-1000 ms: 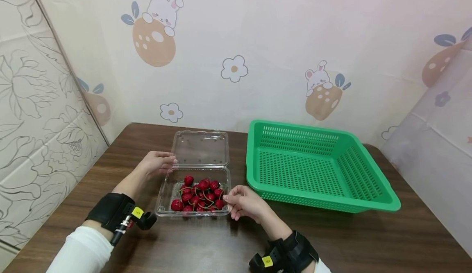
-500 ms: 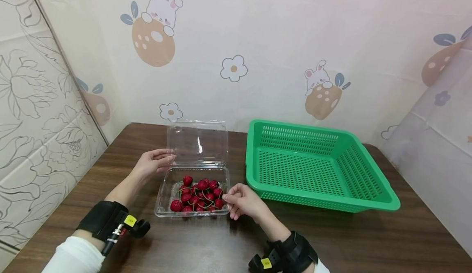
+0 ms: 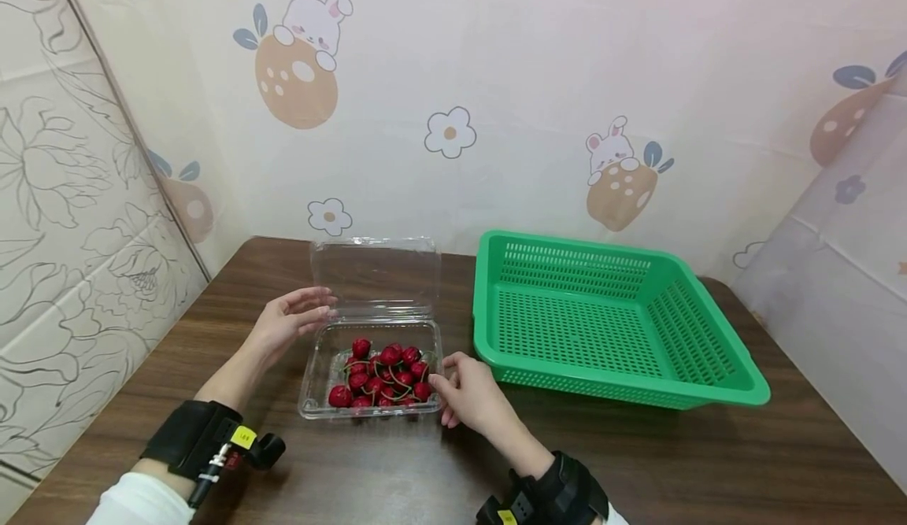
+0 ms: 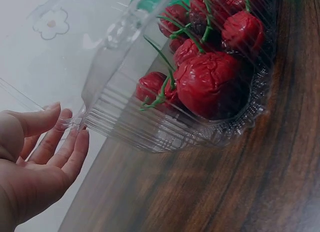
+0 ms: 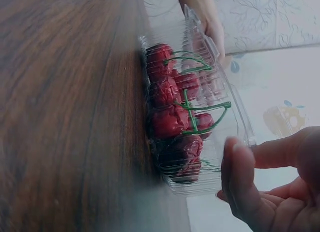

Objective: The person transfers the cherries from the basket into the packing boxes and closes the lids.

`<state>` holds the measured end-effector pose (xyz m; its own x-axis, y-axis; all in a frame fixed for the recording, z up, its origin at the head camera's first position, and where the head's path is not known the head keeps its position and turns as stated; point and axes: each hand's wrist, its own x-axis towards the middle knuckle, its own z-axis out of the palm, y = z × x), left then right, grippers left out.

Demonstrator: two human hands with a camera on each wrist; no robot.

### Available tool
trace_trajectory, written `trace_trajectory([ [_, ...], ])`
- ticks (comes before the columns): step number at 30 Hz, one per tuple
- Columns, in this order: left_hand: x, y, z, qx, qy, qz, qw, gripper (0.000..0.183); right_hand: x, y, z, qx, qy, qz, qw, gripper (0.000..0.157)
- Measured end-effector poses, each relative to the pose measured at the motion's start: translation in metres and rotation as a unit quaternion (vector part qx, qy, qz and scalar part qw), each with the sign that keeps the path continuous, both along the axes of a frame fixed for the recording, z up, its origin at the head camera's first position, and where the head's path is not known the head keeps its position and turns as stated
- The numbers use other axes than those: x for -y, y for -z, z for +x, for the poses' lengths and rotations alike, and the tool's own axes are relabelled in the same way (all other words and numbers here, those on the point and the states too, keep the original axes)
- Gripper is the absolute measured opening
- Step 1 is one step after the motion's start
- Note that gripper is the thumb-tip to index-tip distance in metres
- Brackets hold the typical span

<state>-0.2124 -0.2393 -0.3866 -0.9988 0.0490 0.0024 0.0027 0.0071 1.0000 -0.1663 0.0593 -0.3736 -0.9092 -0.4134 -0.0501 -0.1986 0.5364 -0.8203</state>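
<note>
A clear plastic clamshell box (image 3: 312,399) holds several red cherries (image 3: 390,379) with green stems. Its hinged lid (image 3: 375,273) stands raised behind the tray. My left hand (image 3: 286,320) is at the left end of the hinge, its fingers loosely extended; in the left wrist view the thumb and fingertips meet the plastic edge. At the front right corner, my right hand (image 3: 476,395) pinches the tray's rim between thumb and fingers, which the right wrist view shows beside the ribbed wall. Through that wall the cherries (image 5: 170,119) look wrinkled.
A green perforated plastic basket (image 3: 489,336) stands on the brown wooden table (image 3: 368,470), to the right of the box. A printed cloth wall (image 3: 510,53) rises behind the table's far edge.
The lid has swung up from lying back to standing more upright. My left hand has shifted slightly left and its fingers have spread. My right hand stays at the tray's corner, thumb slightly raised.
</note>
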Motion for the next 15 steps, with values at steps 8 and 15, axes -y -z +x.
trace_trajectory([
  [8,-0.002,0.004,0.005,-0.027,-0.01,0.026,0.9992,0.043,0.008,-0.014,0.01,-0.185,0.032,0.132,0.973,0.045],
  [15,-0.005,0.003,0.007,-0.027,-0.016,0.033,0.9989,0.041,0.01,-0.05,0.015,-0.357,0.073,0.117,0.924,0.027],
])
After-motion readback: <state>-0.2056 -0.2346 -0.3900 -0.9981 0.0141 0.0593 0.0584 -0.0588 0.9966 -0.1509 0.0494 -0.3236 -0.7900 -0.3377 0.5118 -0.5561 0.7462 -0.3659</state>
